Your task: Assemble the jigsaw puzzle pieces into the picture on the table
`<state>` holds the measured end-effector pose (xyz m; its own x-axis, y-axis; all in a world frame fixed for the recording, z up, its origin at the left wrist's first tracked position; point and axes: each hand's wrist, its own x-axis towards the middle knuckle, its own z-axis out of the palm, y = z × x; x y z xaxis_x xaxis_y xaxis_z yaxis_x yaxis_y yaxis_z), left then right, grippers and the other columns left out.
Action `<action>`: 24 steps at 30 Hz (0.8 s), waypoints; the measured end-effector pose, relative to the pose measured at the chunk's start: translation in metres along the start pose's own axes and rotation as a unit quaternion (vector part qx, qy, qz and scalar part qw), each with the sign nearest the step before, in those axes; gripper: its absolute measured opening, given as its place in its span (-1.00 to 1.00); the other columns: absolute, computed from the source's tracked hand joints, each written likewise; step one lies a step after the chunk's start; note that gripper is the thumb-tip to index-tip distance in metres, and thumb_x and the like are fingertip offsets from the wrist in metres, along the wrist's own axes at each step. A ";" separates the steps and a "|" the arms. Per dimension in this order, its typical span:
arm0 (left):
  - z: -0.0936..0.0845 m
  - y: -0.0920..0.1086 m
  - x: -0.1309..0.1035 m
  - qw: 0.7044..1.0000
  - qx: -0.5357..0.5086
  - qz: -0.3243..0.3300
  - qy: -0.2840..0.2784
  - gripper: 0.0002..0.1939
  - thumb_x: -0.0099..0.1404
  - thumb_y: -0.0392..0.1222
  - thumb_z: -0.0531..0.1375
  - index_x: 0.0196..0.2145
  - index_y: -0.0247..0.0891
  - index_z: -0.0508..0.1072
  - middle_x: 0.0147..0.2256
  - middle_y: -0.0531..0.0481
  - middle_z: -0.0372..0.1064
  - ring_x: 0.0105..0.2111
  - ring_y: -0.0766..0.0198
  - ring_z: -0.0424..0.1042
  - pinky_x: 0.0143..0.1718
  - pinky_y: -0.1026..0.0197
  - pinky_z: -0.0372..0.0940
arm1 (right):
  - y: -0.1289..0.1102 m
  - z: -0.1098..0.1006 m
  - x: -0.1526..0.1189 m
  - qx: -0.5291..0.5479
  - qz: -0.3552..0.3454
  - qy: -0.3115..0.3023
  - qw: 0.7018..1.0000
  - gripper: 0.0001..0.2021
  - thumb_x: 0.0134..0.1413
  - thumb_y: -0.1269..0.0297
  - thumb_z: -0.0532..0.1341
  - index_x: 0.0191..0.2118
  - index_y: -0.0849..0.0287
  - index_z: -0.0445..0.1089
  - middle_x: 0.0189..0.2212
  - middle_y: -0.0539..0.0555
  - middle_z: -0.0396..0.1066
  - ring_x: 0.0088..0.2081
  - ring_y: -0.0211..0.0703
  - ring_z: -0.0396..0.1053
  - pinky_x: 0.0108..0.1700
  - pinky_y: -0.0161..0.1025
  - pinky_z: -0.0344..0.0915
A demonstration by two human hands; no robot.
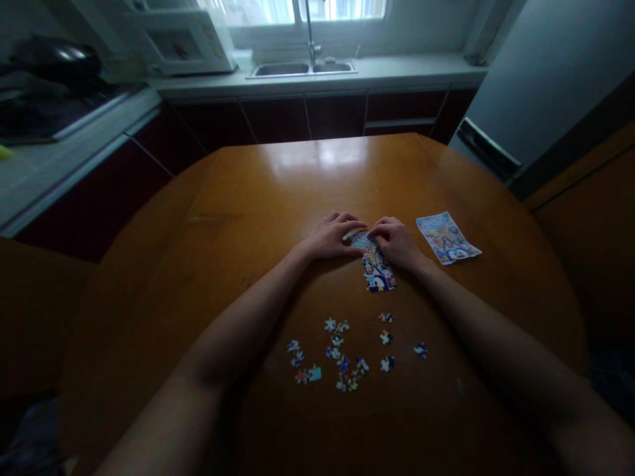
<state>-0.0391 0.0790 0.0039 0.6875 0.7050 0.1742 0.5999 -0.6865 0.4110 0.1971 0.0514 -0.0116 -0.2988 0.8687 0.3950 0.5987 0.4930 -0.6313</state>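
Note:
A partly joined jigsaw puzzle [378,268] lies flat on the wooden table between my hands. My left hand [333,237] grips its upper left edge, the thumb below and the fingers above, with part of the puzzle showing in the gap. On the upper right edge, the curled fingers of my right hand [394,239] press together against the puzzle; the fingertips partly hide what is under them. Loose jigsaw pieces [344,363] lie in small groups nearer to me. A printed picture sheet [446,238] with similar artwork rests to the right of my right hand.
The round-ended wooden table [238,211] carries everything. One loose piece [421,350] lies apart, near my right forearm. Beyond the table are a counter with a sink [252,73], a microwave [218,43] and a wok [57,59] on the stove. A fridge [540,86] stands at right.

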 end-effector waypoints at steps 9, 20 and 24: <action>0.003 -0.003 0.001 1.000 -0.007 0.003 0.012 -0.39 0.28 0.21 0.31 0.21 -0.05 0.48 0.17 -0.11 0.36 0.18 -0.06 0.25 0.30 -0.12 0.18 | 0.001 -0.001 0.000 0.004 -0.001 -0.002 1.000 -0.78 0.13 0.52 0.22 -0.36 0.13 0.60 -0.28 0.13 0.51 -0.15 -0.02 0.42 -0.01 -0.05 0.33; 0.007 -0.009 0.003 1.000 -0.012 0.006 0.023 -0.50 0.35 0.10 0.27 0.19 -0.05 0.48 0.14 -0.09 0.39 0.15 -0.01 0.28 0.28 -0.09 0.19 | -0.001 -0.001 0.000 0.001 0.000 -0.004 1.000 -0.79 0.14 0.50 0.21 -0.37 0.13 0.59 -0.29 0.13 0.51 -0.15 -0.01 0.41 -0.01 -0.03 0.32; 0.007 -0.008 0.003 1.000 -0.013 0.002 0.025 -0.50 0.35 0.11 0.27 0.18 -0.07 0.49 0.13 -0.09 0.39 0.15 0.00 0.28 0.28 -0.08 0.18 | 0.000 -0.002 0.000 -0.001 -0.001 -0.006 1.000 -0.78 0.13 0.51 0.20 -0.35 0.14 0.59 -0.28 0.14 0.51 -0.14 -0.01 0.41 -0.01 -0.05 0.32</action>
<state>-0.0393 0.0858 -0.0052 0.6686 0.7103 0.2201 0.5858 -0.6854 0.4325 0.1979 0.0512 -0.0103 -0.3091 0.8678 0.3891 0.5996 0.4954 -0.6286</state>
